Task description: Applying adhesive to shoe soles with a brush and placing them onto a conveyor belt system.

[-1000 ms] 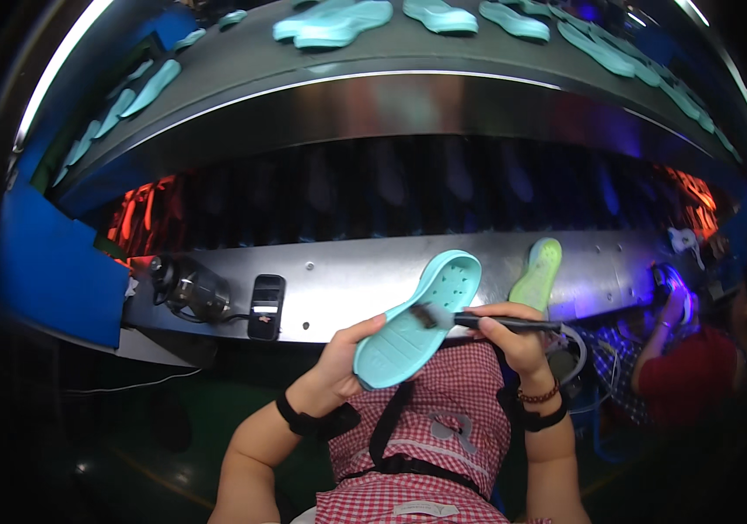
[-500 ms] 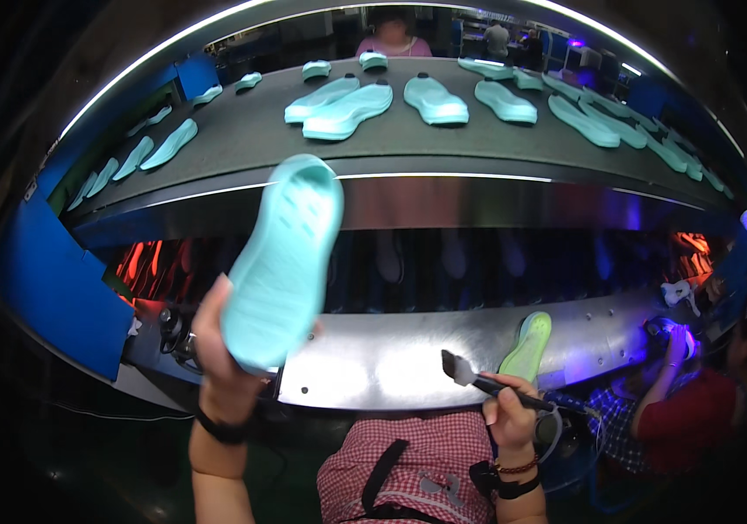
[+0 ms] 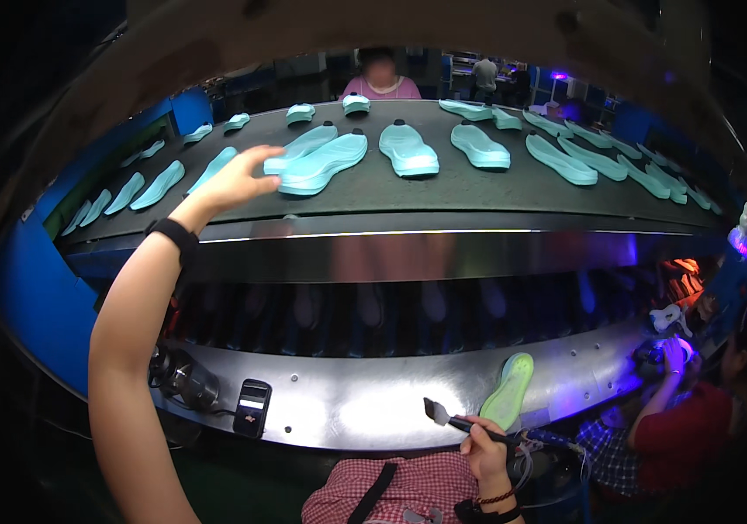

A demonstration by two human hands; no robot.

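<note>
Left grip [image 3: 232,185]: spread apart | two blue soles [image 3: 319,167]: right of its fingertips, contact unclear | right grip [image 3: 484,451]: clamped on brush [image 3: 457,424]

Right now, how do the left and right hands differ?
The left hand is open; the right hand grips a brush. The left hand reaches over the dark belt beside turquoise soles; the right hand is by the metal ledge and yellow-green sole. Both wrists wear black bands.

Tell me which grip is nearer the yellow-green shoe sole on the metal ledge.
Right. The right grip, holding a black-handled brush, is by the near end of the yellow-green sole; the left grip is farther away, beside turquoise soles.
</note>
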